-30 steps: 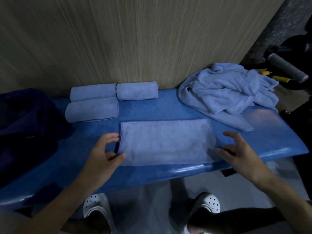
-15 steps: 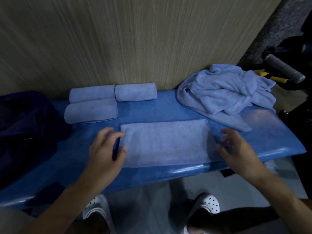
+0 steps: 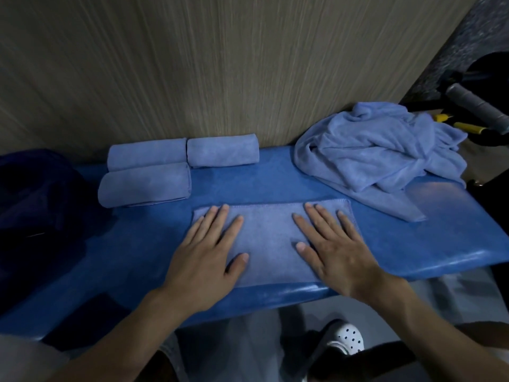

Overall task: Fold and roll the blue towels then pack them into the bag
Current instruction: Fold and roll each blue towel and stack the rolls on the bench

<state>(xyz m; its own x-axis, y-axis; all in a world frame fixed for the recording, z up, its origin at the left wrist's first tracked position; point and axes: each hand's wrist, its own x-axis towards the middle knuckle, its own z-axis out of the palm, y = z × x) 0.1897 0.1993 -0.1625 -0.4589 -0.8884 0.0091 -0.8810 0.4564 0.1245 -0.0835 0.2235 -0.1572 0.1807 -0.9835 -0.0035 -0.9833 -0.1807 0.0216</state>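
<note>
Pale-blue folded terry towel point(image 3: 268, 232) being flattened under spread left hand point(image 3: 203, 260), right hand point(image 3: 336, 252); slide off glossy blue desk point(image 3: 275, 183) possibly being risked.

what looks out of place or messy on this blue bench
The heap of loose towels at the bench's far right end looks messy: crumpled, not yet folded. The three rolled towels lie tidy by the wall, and the folded towel lies flat under the left hand and right hand.

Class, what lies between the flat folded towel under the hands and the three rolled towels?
Nothing. In the head view, only a bare strip of the blue bench shows between the flat towel and the rolled towels.
</note>
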